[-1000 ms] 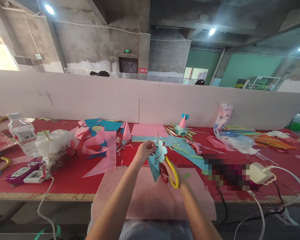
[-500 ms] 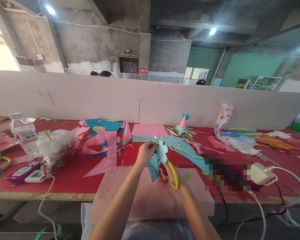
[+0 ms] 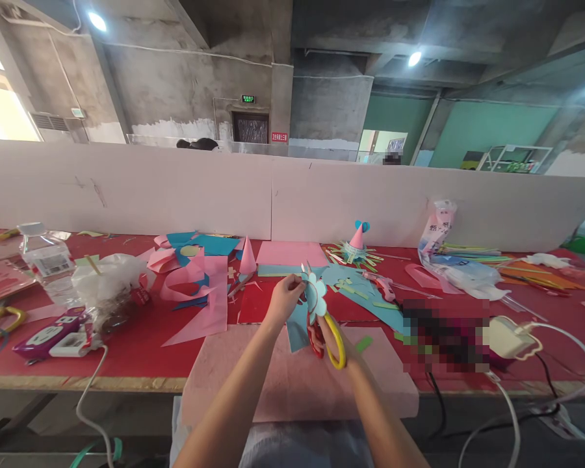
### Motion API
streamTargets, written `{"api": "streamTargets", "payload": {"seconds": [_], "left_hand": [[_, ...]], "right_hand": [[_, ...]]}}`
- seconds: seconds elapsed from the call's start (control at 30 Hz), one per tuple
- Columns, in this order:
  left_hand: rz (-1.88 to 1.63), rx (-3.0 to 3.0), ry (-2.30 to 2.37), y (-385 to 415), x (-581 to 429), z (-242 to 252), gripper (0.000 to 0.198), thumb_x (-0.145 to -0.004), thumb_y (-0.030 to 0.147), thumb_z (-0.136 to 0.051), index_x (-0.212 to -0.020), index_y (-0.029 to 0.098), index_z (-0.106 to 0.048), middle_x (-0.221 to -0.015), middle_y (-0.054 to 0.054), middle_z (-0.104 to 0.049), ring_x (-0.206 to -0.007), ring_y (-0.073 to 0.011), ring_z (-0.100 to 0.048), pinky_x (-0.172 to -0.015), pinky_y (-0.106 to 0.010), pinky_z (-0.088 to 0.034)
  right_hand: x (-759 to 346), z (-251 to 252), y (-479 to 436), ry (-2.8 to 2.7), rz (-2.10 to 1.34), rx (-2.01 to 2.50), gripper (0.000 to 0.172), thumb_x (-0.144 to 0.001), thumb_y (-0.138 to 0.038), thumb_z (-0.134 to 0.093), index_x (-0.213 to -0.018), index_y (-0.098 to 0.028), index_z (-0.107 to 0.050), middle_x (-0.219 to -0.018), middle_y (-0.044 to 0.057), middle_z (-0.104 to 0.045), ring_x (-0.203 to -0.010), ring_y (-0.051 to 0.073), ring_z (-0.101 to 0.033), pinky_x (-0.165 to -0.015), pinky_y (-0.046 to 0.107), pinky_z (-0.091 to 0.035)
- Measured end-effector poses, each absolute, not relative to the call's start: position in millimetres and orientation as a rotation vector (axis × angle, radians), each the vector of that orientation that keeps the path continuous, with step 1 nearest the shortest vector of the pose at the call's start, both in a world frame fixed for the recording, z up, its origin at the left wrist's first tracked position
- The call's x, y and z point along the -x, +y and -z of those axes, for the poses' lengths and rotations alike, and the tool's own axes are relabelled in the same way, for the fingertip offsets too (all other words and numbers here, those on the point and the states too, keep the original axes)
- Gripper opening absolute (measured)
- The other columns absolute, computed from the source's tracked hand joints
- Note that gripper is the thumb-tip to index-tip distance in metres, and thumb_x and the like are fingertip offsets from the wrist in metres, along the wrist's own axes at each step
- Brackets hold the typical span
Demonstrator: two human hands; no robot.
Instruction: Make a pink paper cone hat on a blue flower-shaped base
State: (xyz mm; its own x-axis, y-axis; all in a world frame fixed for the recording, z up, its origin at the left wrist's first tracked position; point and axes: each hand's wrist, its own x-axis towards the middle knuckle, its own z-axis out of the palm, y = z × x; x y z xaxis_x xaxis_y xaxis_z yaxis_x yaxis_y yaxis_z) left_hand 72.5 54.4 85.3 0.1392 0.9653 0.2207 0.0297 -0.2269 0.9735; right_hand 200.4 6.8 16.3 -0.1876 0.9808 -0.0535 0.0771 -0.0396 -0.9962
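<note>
Craft workshop: scissors [image 3: 340,346], paper scraps [image 3: 218,276]

Wall [image 3: 170,78]: rough grey concrete, patchy white below
Ceiling lights [image 3: 414,58]: three, lit
Window [image 3: 4,107]: bright, far left
Door [image 3: 250,128]: dark, beneath green exit sign [image 3: 248,99]
Partition [image 3: 199,195]: long, pale, behind red tabletop [image 3: 141,354]

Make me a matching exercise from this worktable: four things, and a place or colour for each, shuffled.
Things:
1. Scalloped paper
2. Red-and-yellow-handled scissors
3. Bottle
4. Cone with blue round pieces at its tip

Places and colours:
A. Clear, on the left side of the table
B. Pink, with strips around its base
C. In the right hand
D. Pale blue, held by the left hand

Pairs: 1-D, 2-C, 3-A, 4-B
</note>
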Motion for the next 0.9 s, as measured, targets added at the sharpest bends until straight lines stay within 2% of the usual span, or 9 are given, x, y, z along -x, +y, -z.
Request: {"api": "streamTargets", "payload": {"seconds": [0.27,0.43,0.9], "left_hand": [[-1.269,-1.423,0.939,55,-75,-80,0.017,-0.066,0.032,-0.055,-0.063,0.017,-0.048,-0.052,0.004,-0.049,-0.051,-0.0091,-0.052,-0.047,-0.019,-0.044],[-1.26,-1.406,0.943,55,-78,-81,0.015,-0.065,0.029,-0.056,-0.062,0.017,-0.049,-0.05,0.004,-0.05,-0.048,-0.0087,-0.052,-0.045,-0.019,-0.043],[-1.226,-1.45,0.954,56,-75,-81,0.015,-0.068,0.029,-0.055,-0.063,0.016,-0.048,-0.051,0.004,-0.05,-0.049,-0.0089,-0.053,-0.048,-0.019,-0.043]], "right_hand": [[-199,-29,3,-1.36,-1.406,1.152,0.051,-0.072,-0.073,-0.038,-0.06,-0.023,-0.039,-0.038,-0.006,-0.03,-0.032,0.01,-0.033,-0.037,0.027,-0.03],[-199,-34,1,-1.386,-1.342,1.207,0.055,-0.064,-0.078,-0.041,-0.057,-0.024,-0.038,-0.036,-0.005,-0.031,-0.032,0.011,-0.034,-0.038,0.029,-0.033],[-201,-40,-6,-1.407,-1.28,1.269,0.052,-0.07,-0.073,-0.038,-0.057,-0.023,-0.035,-0.033,-0.007,-0.029,-0.028,0.009,-0.032,-0.036,0.025,-0.03]]}}
